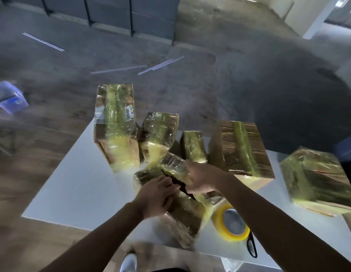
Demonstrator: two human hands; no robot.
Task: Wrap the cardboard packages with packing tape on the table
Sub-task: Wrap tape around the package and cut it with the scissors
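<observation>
cardboard package [182, 216] is lying at the near edge of the white table [82, 183]; we are gripping its taped top with curled left hand [157, 195] and right hand [202, 179]. yellow tape roll [232, 224] is sitting just beside it.

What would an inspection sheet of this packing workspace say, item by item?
Surface: white table.
Job's things: several taped packages stand along the far side. One package lies at the near edge under the hands. A yellow tape roll lies flat to its right.
Clutter: black scissors beside the tape roll, partly hidden by the right arm.
Hands: right hand grips the package's far end. Left hand lies on its top; its hold is too blurred to tell.
Cables: nothing seen.
Surroundings: grey floor with white strips, a blue-white box at the left, grey shelving at the back.
</observation>
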